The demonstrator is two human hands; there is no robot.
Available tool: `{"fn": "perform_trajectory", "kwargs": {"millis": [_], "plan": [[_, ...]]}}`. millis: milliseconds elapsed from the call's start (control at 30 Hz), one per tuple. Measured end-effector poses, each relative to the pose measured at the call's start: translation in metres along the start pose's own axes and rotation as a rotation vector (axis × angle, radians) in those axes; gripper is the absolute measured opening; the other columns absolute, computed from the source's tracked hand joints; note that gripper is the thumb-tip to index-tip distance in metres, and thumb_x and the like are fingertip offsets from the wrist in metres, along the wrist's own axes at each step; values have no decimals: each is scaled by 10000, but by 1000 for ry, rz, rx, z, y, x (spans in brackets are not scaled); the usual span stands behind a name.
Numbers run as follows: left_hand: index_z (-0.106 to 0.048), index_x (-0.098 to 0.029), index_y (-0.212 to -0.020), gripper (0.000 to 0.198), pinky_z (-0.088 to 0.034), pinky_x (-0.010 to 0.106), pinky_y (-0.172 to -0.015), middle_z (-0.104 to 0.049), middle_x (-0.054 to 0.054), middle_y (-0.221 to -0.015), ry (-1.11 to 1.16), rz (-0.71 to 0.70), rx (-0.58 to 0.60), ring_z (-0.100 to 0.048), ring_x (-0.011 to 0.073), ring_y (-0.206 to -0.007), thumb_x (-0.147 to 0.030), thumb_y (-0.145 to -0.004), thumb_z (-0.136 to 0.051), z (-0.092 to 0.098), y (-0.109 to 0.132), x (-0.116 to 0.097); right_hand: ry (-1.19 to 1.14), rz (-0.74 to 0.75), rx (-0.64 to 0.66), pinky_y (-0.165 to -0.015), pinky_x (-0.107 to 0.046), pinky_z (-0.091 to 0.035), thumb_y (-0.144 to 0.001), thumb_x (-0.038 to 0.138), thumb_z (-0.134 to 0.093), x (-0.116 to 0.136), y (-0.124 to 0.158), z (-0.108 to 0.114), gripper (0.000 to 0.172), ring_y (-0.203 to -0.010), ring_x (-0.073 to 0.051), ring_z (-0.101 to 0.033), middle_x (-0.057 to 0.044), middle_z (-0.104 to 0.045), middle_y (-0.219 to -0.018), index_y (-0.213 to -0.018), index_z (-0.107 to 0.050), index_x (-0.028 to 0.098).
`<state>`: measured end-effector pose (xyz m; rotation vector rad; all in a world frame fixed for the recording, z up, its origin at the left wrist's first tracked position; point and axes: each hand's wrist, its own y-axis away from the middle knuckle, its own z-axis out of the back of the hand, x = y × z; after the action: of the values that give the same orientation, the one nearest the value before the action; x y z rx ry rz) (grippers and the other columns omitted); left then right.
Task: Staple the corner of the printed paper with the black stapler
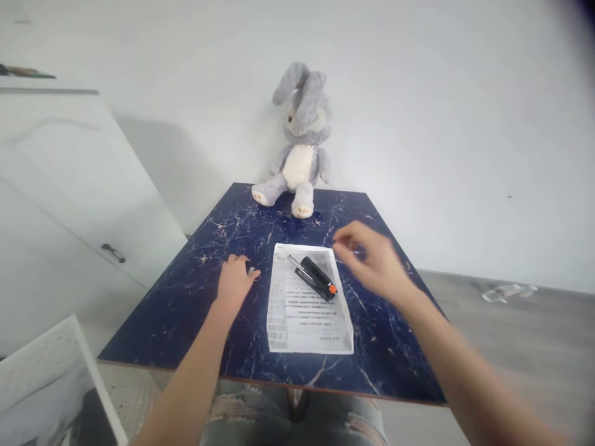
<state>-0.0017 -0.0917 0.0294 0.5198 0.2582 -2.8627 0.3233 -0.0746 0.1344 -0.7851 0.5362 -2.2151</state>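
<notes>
On the sheets of printed paper [307,328] lies a black stapler [320,275] with an orange tip, its metal strip sticking out towards the upper left. My left hand [233,279] rests on the table to the left of the paper, fingers curled. A small pale piece [251,271], too small to name, shows between its thumb and forefinger. Over the right side of the table, near the paper's upper right corner, is my right hand [372,257]. Its fingers are bent together in a pinch, slightly blurred, and whatever they hold is hidden.
A grey plush rabbit [300,164] sits at the back of the dark blue marbled table [186,322], against the wall. To the left stands a white cabinet [69,186] with a dark handle. A clear plastic item [509,292] lies on the floor at right.
</notes>
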Motion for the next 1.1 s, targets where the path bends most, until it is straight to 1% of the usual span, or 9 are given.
{"fn": "perform_trajectory", "kwargs": {"millis": [133, 233, 367, 467, 533, 633, 767, 967, 1100], "plan": [[-713, -115, -1126, 195, -544, 346, -902, -717, 186, -1129, -75, 4, 19, -731, 274, -984, -186, -968, -623, -15, 6, 1, -33, -138, 413, -786, -363, -527, -939, 530, -735, -22, 1, -47, 383, -886, -238, -644, -109, -652, -1074, -1074, -615, 192], [-717, -129, -1002, 176, -533, 341, -866, -732, 165, -981, -82, -19, 65, -729, 264, -932, -127, -986, -542, -9, 1, -3, -2, -217, 536, -786, -376, -505, -869, 498, -801, -37, 10, -77, 407, -890, -277, -647, -130, -663, -1045, -1015, -596, 179], [-733, -189, -964, 153, -542, 351, -901, -740, 113, -1020, 164, -271, 98, -713, 236, -933, -159, -970, -583, 5, -24, -21, -94, -213, 490, -815, -362, -486, -897, 266, -706, -42, 23, -95, 184, -909, -267, -657, -103, -694, -1013, -1013, -587, 186], [-751, -221, -988, 218, -527, 362, -966, -754, 73, -1033, 349, -540, 170, -710, 222, -966, -208, -998, -534, 10, -48, -45, -157, -226, 417, -835, -350, -481, -903, 240, -692, -41, 29, -97, 182, -928, -252, -653, -92, -693, -1041, -1034, -575, 193], [-741, -221, -944, 264, -520, 349, -951, -759, 54, -977, 413, -625, 211, -712, 213, -944, -209, -1005, -485, 8, -59, -58, -180, -228, 399, -823, -337, -472, -895, 236, -706, -40, 30, -98, 185, -909, -238, -640, -80, -682, -1023, -1001, -560, 196], [-696, -212, -920, 244, -520, 310, -849, -750, 27, -866, 508, -580, 187, -705, 185, -819, -213, -1001, -465, -2, -66, -67, -201, -233, 391, -771, -313, -446, -889, 225, -709, -42, 30, -98, 196, -848, -208, -607, -53, -654, -967, -938, -521, 203], [-643, -208, -970, 262, -503, 268, -751, -705, -9, -755, 580, -476, 97, -642, 138, -643, -274, -1055, -404, -15, -61, -59, -207, -249, 391, -753, -306, -427, -898, 229, -706, -43, 31, -99, 210, -823, -194, -584, -41, -638, -956, -943, -503, 205], [-711, -200, -1067, 272, -503, 270, -839, -711, 28, -888, 552, -612, -54, -662, 155, -812, -287, -1066, -453, -28, -55, -53, -232, -219, 384, -810, -321, -445, -905, 231, -717, -45, 32, -99, 207, -871, -204, -590, -57, -647, -1006, -973, -524, 196], [-775, -201, -1101, 273, -507, 264, -788, -738, 41, -950, 630, -688, -44, -653, 146, -794, -294, -1058, -522, -35, -57, -54, -211, -234, 396, -818, -326, -461, -892, 225, -739, -45, 31, -98, 228, -873, -208, -592, -60, -645, -1007, -974, -528, 195]]}}
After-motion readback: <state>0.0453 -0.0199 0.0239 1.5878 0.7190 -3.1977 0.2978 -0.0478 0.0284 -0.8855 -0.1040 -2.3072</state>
